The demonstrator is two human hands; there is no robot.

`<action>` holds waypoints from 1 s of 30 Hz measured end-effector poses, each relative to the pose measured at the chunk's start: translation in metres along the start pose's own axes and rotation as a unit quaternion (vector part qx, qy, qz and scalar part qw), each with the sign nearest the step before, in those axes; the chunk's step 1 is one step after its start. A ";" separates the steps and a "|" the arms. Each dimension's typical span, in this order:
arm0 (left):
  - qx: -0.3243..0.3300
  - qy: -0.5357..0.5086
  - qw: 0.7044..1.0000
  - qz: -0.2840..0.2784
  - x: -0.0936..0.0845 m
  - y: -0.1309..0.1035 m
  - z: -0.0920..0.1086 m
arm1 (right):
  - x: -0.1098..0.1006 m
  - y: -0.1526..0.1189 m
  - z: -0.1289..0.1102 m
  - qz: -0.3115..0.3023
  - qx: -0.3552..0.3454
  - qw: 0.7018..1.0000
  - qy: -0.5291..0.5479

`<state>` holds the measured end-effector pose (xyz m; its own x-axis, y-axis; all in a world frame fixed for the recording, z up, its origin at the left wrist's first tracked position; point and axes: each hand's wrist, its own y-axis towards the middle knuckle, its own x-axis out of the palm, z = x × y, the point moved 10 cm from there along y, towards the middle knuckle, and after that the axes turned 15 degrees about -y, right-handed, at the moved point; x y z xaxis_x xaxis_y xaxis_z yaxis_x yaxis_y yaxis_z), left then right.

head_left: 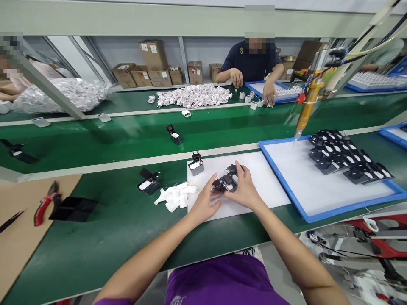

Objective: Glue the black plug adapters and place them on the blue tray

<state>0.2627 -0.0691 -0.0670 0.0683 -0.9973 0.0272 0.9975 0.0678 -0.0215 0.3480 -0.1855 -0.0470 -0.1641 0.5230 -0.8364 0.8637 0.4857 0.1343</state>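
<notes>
A cluster of small black plug adapters [226, 181], some with metal pins showing, sits between my two hands above a white sheet [267, 186]. My left hand [205, 201] curves around the cluster's left side, thumb and fingers against it. From the right, my right hand [245, 186] grips the same cluster with its thumb below and fingers above. Parts of the adapters are hidden by my fingers. Just behind my left hand stands a grey-black housing [196, 166] with a plug part on top. Crumpled white cloth pieces [175, 196] lie left of my left hand.
A blue-rimmed tray [286, 192] with rows of black units [346, 152] is at right, under a gold dispenser [308, 110]. Red-handled pliers [41, 207] lie left. A green conveyor [136, 137] carries a few units. Across it, a person [251, 63] handles white parts.
</notes>
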 end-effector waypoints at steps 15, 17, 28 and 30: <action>0.024 0.034 0.999 0.006 -0.035 0.014 0.005 | -0.027 0.009 0.009 0.013 -0.009 0.999 0.032; 0.034 0.025 0.999 0.017 -0.037 0.014 0.005 | -0.045 -0.004 0.024 0.027 -0.015 0.998 0.051; 0.020 0.032 0.997 0.063 -0.039 0.020 -0.001 | -0.199 -0.083 0.252 0.201 0.171 0.964 -0.034; 0.017 0.036 0.997 0.064 -0.040 0.021 -0.002 | -0.213 -0.079 0.290 0.196 0.191 0.960 -0.052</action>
<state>0.2806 -0.0283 -0.0704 0.1950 -0.9797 -0.0462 0.9808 0.1946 0.0140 0.4531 -0.5387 -0.0339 0.2413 0.5308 -0.8124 0.9644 -0.0378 0.2618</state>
